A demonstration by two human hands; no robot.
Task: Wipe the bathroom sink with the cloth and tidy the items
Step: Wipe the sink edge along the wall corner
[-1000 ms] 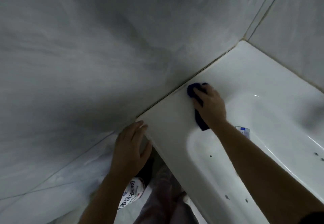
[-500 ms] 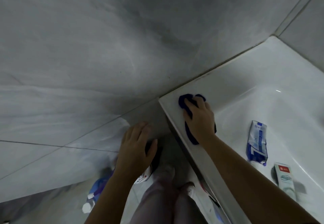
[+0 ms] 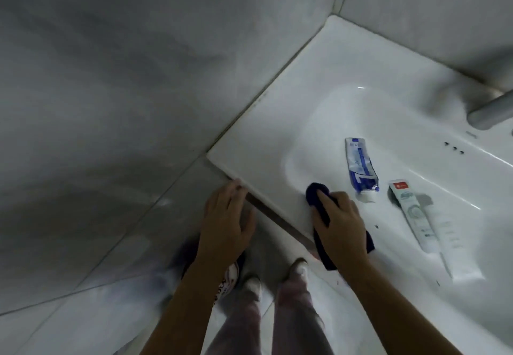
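A white sink (image 3: 277, 121) fills the right half of the view, set into a grey tiled corner. My right hand (image 3: 340, 224) presses a dark blue cloth (image 3: 315, 191) flat on the sink's front rim. My left hand (image 3: 224, 221) hovers with fingers apart just left of the sink's front edge, holding nothing. Inside the basin lie a blue and white toothpaste tube (image 3: 361, 164), a white and grey tube (image 3: 413, 213) and a pale tube (image 3: 458, 252) beside it.
A grey faucet spout (image 3: 491, 110) juts in at the right edge. Three small overflow holes (image 3: 454, 148) mark the basin wall. Grey tiled walls (image 3: 125, 77) close the left and back. Below are my legs and slippers (image 3: 298, 270) on the pale floor.
My right hand has slid the cloth from the sink's back-left rim along the left side to the front rim. The view has swung right, revealing the tubes and faucet.
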